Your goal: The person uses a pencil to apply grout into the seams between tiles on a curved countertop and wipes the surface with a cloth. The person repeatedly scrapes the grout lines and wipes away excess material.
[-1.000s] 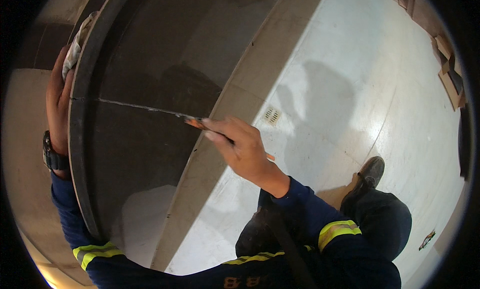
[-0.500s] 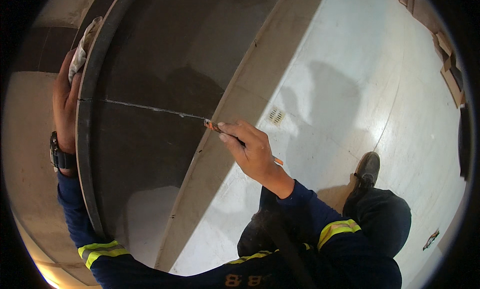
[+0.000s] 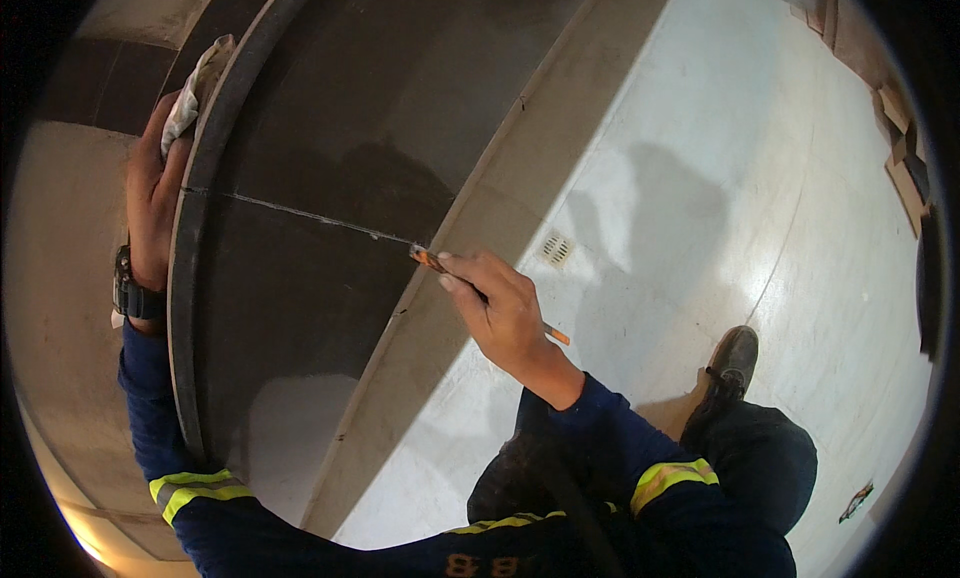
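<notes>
My right hand (image 3: 515, 323) is closed around a slim orange-handled tool (image 3: 557, 334), its exact kind unclear. The tool's tip rests at the lower right end of a thin pale seam (image 3: 320, 218), which runs across a dark slab surface (image 3: 290, 308). Bits of whitish material lie along this seam. At the far left, beyond the slab's raised curved rim (image 3: 185, 278), my left hand (image 3: 155, 203) grips a crumpled whitish rag (image 3: 190, 103). Part of that hand's fingers is hidden by the rag and the rim.
A pale brown ledge strip (image 3: 470, 238) borders the dark slab. Below it spreads a light floor (image 3: 800, 178) with a small square drain grate (image 3: 556, 248). My shoe (image 3: 737, 358) stands on the floor. Cardboard pieces (image 3: 903, 183) lean at the far right.
The view has shifted slightly. The tool tip stays near the seam's lower right end in my right hand, and my left hand keeps its hold on the rag behind the rim.
</notes>
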A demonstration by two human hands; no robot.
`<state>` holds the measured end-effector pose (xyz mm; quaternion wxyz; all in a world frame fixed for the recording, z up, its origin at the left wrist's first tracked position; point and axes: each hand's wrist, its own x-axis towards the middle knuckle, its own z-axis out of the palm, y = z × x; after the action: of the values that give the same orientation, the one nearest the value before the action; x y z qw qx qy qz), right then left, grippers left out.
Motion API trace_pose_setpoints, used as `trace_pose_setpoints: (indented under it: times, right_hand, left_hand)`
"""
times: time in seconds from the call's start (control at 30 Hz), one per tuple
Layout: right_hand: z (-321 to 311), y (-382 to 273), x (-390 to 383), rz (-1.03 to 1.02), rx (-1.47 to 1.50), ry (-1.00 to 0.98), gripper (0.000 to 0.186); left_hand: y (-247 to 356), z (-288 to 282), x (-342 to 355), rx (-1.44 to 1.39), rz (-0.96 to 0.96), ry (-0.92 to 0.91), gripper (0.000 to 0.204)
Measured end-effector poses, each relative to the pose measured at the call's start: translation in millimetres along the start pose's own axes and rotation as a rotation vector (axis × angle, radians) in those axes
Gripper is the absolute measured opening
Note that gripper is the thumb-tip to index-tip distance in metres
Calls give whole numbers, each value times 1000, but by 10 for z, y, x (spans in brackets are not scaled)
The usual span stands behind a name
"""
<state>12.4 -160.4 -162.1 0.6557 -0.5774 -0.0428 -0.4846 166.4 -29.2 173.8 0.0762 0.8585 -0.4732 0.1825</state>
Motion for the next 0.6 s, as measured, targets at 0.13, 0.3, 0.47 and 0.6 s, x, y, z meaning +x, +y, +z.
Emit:
trace_pose_setpoints:
  times: [0.13,0.3,0.47,0.6]
  right_hand:
    - [-5,-258,246,-22,-63,-95,19]
    - [-17,-221,183,-49,-138,-58,21]
    - [-41,-224,188,-33,-119,-45,20]
    - [-64,-323,299,-45,-199,-113,19]
  left_hand:
    - [48,40,-13,35,3,29,58]
    - [179,29,30,23,-33,-8,53]
    - [213,66,45,-18,-25,-24,51]
    - [182,130,0,-39,-21,76,49]
